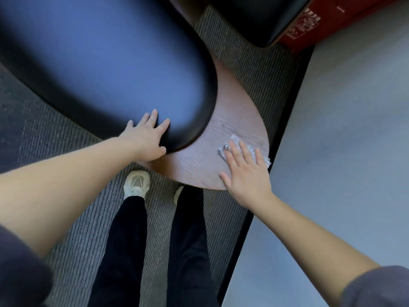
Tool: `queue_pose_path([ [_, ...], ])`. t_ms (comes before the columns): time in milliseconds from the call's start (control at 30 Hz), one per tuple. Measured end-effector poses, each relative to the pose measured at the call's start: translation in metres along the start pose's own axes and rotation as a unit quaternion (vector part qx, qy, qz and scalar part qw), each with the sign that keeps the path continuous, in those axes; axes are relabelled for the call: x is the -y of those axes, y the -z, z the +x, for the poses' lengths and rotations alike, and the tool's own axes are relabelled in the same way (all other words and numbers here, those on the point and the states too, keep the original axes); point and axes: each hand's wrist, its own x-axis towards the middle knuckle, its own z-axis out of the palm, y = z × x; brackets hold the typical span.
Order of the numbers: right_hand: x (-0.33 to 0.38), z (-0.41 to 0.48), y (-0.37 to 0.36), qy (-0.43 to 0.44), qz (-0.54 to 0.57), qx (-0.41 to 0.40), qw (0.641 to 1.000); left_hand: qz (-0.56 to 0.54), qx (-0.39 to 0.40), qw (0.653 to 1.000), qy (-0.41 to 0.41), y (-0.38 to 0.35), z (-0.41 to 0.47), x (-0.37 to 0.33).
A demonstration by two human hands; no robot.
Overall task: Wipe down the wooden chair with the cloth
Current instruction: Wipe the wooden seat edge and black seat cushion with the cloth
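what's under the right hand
A pale cloth, pressed flat onto the chair's wood by the right hand. Its edges stick out at the far side; the rest of it, and the wood beneath, is covered by the hand.

grey ribbed carpet (pixel 254 74) covers the floor. a pale grey surface (pixel 343 129) with a dark edge fills the right side. a red box (pixel 321 25) sits upper right beside a dark padded seat (pixel 254 16).

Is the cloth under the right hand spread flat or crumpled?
Partly crumpled: the small white patterned cloth bunches beside the index finger of the flat right hand; the rest is hidden under it.
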Motion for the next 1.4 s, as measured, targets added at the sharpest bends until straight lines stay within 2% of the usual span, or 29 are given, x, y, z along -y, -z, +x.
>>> queue_pose_path([
  [167,-0.057,0.057,0.017,-0.027,0.026,0.039,0.999,-0.043,-0.007,0.999,0.022,0.024,0.033,-0.029],
  [333,-0.077,0.151,0.020,0.010,0.125,0.043,0.991,-0.071,-0.045,0.995,0.060,0.046,0.080,-0.040],
  [500,-0.088,0.252,0.025,0.030,0.286,0.045,0.957,-0.058,-0.072,0.993,0.077,0.055,0.122,-0.044],
  [700,-0.077,0.322,0.034,0.091,0.359,0.053,0.927,-0.069,-0.062,0.991,0.096,0.060,0.143,-0.041],
  [1100,-0.049,0.403,0.059,0.074,0.517,0.066,0.850,-0.081,-0.031,0.992,0.091,0.055,0.150,-0.037],
  [1233,-0.049,0.402,0.055,0.074,0.513,0.065,0.853,-0.079,-0.014,0.992,0.097,0.059,0.151,-0.038],
  [1400,-0.068,0.365,0.032,0.050,0.459,0.081,0.883,-0.069,-0.002,0.991,0.112,0.063,0.150,-0.042],
])
